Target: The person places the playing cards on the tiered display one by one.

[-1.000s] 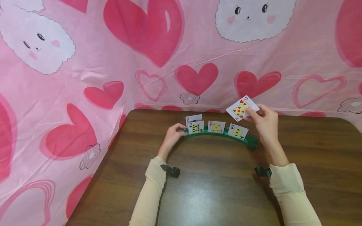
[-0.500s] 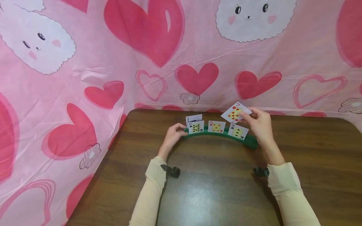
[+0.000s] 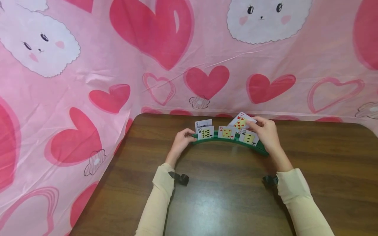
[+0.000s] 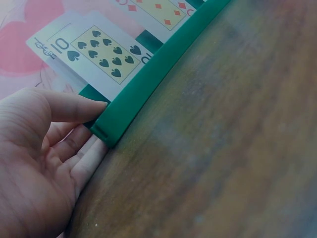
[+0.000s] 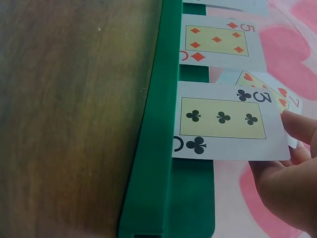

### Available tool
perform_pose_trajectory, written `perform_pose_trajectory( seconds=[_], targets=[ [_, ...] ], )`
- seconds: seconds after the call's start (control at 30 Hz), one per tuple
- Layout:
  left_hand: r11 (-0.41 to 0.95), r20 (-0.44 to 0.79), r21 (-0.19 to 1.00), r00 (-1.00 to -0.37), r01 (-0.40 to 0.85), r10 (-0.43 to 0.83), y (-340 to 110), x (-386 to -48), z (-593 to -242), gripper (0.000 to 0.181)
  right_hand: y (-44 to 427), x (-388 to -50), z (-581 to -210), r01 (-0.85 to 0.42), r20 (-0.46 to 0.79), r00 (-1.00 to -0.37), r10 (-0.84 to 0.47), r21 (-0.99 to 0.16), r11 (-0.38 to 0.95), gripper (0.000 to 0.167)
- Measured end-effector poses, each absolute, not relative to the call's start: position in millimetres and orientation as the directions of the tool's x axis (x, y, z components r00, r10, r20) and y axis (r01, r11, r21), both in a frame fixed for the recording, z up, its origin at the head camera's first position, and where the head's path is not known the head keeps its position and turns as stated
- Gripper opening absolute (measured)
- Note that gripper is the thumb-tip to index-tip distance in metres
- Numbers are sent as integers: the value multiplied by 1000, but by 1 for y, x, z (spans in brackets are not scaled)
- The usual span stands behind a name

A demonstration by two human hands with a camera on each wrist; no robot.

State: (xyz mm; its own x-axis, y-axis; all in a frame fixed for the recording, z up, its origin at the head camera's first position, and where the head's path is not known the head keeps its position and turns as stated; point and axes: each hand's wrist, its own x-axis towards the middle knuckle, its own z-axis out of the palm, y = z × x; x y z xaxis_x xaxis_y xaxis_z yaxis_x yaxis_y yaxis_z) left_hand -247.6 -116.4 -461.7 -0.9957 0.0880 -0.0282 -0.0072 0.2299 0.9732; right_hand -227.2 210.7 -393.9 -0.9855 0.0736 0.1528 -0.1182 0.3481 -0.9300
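Note:
A curved green card holder [image 3: 220,139] stands on the table, and my left hand [image 3: 178,146] pinches its left end between thumb and fingers. Between thumb and fingers my right hand [image 3: 268,136] holds a seven of hearts [image 3: 241,122], tilted, behind the three of clubs [image 5: 223,119]. In the right wrist view that card partly hides the seven, whose lower edge cannot be seen. Upright in the front slot are the three, a five of diamonds [image 3: 226,132] and a ten of spades [image 4: 106,53]. Behind the ten shows another card [image 3: 203,123], mostly covered.
The brown wooden table [image 3: 224,203] runs under both forearms. Its back edge lies close behind the holder, where a pink cloth [image 3: 165,95] printed with hearts hangs. A black strap mount [image 3: 180,178] is on the left wrist, another [image 3: 269,180] on the right.
My right hand has brought the seven of hearts down and left, from above the holder to behind the three of clubs. My left hand keeps its grip on the holder's end.

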Motion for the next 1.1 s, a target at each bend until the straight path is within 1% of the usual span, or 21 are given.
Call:
perform_pose_trajectory(
  seconds=[0.17,0.5,0.93,1.1],
  targets=[
    [227,-25,974,-995,-3,93,-116,-248,-462,16,211,-228,-398,-113,150,-986,72,-919,377,42],
    [215,-24,977,-996,-6,84,-116,-247,-461,15,208,-228,-397,-151,183,-981,59,-924,351,40],
    [230,-22,973,-997,-3,78,-116,-247,-461,16,206,-229,-401,-161,199,-980,33,-873,460,34],
    [232,-16,973,-997,2,77,-116,-248,-462,16,205,-228,-401,-179,208,-978,5,-852,492,35]
  ],
)
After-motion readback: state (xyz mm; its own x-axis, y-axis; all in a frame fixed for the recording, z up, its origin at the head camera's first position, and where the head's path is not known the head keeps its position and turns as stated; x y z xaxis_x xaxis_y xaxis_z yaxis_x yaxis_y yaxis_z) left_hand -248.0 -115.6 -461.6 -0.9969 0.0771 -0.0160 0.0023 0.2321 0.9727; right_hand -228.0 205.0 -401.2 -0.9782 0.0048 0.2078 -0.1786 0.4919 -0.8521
